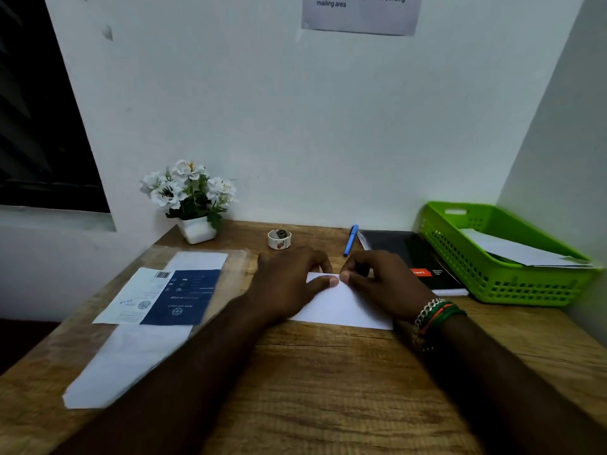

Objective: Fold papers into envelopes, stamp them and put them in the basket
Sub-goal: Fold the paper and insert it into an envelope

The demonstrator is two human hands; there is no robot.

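Both hands press on one white folded sheet of paper (341,303) lying flat on the wooden surface (322,382). Left hand (289,284) lies palm down over the sheet's left part, its grip loose, fingers fairly straight, thumb tip on the upper fold edge. Right hand (381,284) rests on the right part, fingers bent, with thumb and forefinger meeting at that same fold edge just beside the left thumb; whether they pinch the paper or only press it I cannot tell. Several bracelets (433,315), silver, orange and green, circle the right wrist.

One green perforated plastic basket (492,277) stands at the right against the wall, with at least one white envelope (519,251) inside. Next to it lies one black notebook (414,257), and beside that one blue pen (350,239). One small white roll of stamps or tape (279,239) sits behind the hands. One white pot of white artificial flowers (190,198) stands at the back left. One clear-wrapped pack of white paper with a blue and white label (157,297) lies at the left. One printed notice (361,11) hangs on the wall.
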